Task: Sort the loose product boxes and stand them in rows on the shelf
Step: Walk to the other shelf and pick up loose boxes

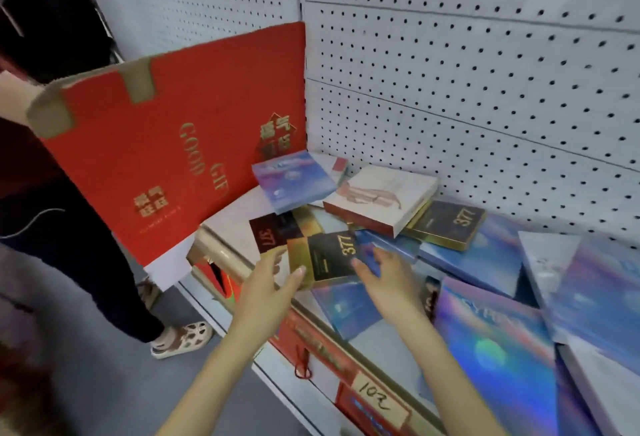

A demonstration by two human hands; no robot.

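Observation:
Loose product boxes lie scattered flat on the white shelf (239, 224). A black and gold "377" box (325, 257) lies near the front edge, between my two hands. My left hand (273, 280) reaches in from its left, fingers extended, fingertips by the box's lower left corner. My right hand (388, 271) hovers at the box's right side, fingers spread and relaxed. Neither hand grips anything. Another "377" box (446, 224) lies further back, beside a white box (379, 198) and a blue holographic box (294, 181). A dark red "377" box (268, 233) lies to the left.
A second person at the left holds a large red gift carton (166, 158) tilted over the shelf's left end; their sandalled foot (181, 337) is on the grey floor. Large holographic boxes (495, 349) pile up at right. Pegboard wall (450, 72) backs the shelf. A price rail (374, 401) runs along the front.

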